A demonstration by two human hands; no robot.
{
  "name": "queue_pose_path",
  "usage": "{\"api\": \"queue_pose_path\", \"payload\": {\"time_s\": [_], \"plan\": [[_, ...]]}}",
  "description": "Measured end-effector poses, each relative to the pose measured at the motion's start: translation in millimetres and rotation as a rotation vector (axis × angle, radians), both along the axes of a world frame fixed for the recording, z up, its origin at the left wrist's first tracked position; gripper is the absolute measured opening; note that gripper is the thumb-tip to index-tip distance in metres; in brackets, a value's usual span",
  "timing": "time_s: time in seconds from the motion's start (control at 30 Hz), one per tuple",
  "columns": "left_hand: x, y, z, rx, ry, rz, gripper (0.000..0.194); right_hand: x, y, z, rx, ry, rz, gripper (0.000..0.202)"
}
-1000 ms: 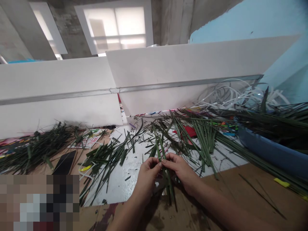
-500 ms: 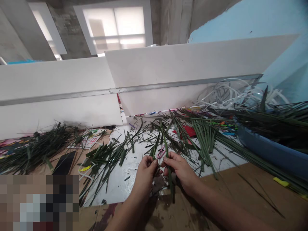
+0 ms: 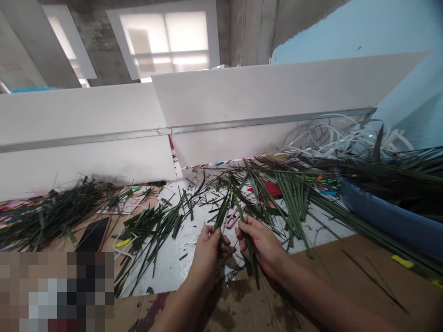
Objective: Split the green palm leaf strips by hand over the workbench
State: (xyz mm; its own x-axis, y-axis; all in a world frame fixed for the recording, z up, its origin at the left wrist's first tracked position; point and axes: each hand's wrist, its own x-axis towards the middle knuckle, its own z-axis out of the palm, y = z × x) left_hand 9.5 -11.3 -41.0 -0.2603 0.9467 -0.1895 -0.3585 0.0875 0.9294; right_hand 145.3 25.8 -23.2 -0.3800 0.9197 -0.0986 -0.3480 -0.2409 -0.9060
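My left hand (image 3: 210,246) pinches a green leaf strip (image 3: 222,211) that runs up and away from its fingertips. A second leaf strip (image 3: 252,263) passes through the closed fingers of my right hand (image 3: 256,240), one end hanging toward the cardboard. The two strips come together at their far ends, and a small gap separates the hands. Just beyond the fingers, between the strips, a pink cutter-like tool (image 3: 231,220) lies on the white sheet (image 3: 183,235). Its exact kind is hard to tell.
Cut leaves (image 3: 294,203) lie beyond and right of my hands, with dark leaf bundles (image 3: 65,212) at left. A blue tub (image 3: 387,207) of leaves stands right. A phone (image 3: 93,234) lies left. White boards (image 3: 259,92) rise behind; brown cardboard (image 3: 332,276) lies in front.
My hands have moved slightly apart. The strip in my right hand has shifted a little to the right, and more of the pink tool shows.
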Motion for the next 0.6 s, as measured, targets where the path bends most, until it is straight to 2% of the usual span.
{"api": "queue_pose_path", "payload": {"time_s": [0.27,0.5,0.6], "plan": [[0.0,-2.3,9.3,-0.031,0.083,0.059,0.030,0.1,0.0,-1.1,0.023,0.030,-0.004,0.024],[-7.7,3.6,7.6,-0.015,0.149,0.144,0.036,0.9,0.5,6.8,0.083,0.040,-0.078,0.024],[-15.8,6.1,9.1,0.015,0.115,0.189,0.038,4.5,5.5,11.4,0.076,0.074,-0.174,0.026]]}}
